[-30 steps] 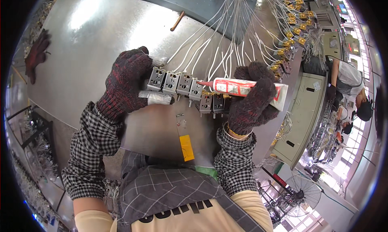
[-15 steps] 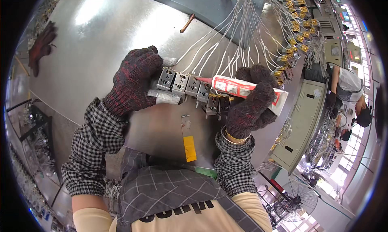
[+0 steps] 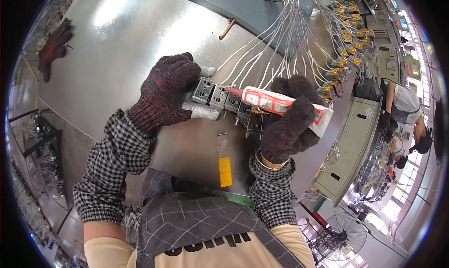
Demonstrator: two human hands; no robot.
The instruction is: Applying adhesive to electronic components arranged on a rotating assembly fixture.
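A row of small metal switch-like blocks (image 3: 219, 97) with white wires runs across the metal table. My left hand (image 3: 164, 92), in a dark red knitted glove with silver-wrapped finger and thumb tips, is closed on the row's left end. My right hand (image 3: 294, 116), also gloved, grips a white and red squeeze tube (image 3: 266, 100). Its reddish nozzle (image 3: 232, 91) points left, with the tip at the upper faces of the blocks near the second and third. The tube and my right hand partly cover the row's right end.
White wires (image 3: 292, 25) fan toward a grey machine base (image 3: 224, 8) and brass-coloured parts (image 3: 347, 35) along the right edge. A loose dark glove (image 3: 55, 48) lies at far left. A yellow tag (image 3: 225, 171) lies near my apron. People (image 3: 404, 102) are beyond a pale cabinet (image 3: 348, 146).
The tube's nozzle has shifted left along the row, toward the block by my left hand. My left hand keeps its grip on the row; the whole view has slid slightly.
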